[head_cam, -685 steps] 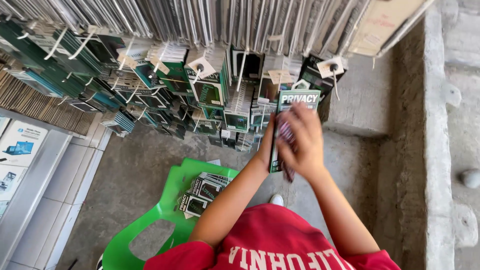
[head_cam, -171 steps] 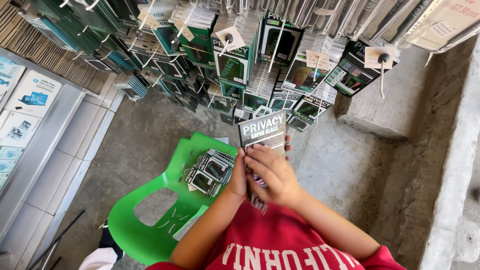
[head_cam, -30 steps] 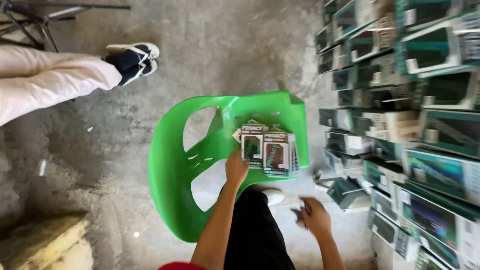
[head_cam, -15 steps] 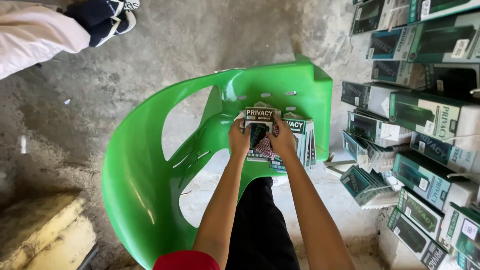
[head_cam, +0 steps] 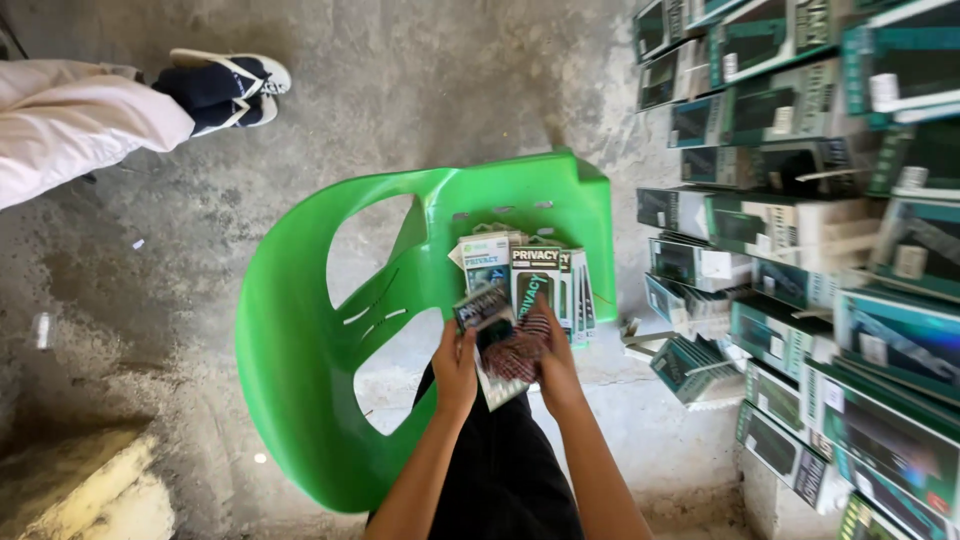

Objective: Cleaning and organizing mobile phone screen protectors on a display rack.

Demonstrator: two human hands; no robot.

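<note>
green-and-black flat packet [head_cam: 487, 312] is hanging tilted over the green plastic chair [head_cam: 300, 350], left hand [head_cam: 455, 362] fingers clamping its edge, right hand [head_cam: 548, 358] pressing a checked cloth [head_cam: 515, 352] on it; the one-sided grip is risking a drop. stacked packets [head_cam: 530, 280] and hanging boxes [head_cam: 790, 220] are crowding close.

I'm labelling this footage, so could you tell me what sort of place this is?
Probably a small phone-accessory stall: hanging packets crowd one side, more packets lie on a green plastic chair, over a bare concrete floor.
</note>
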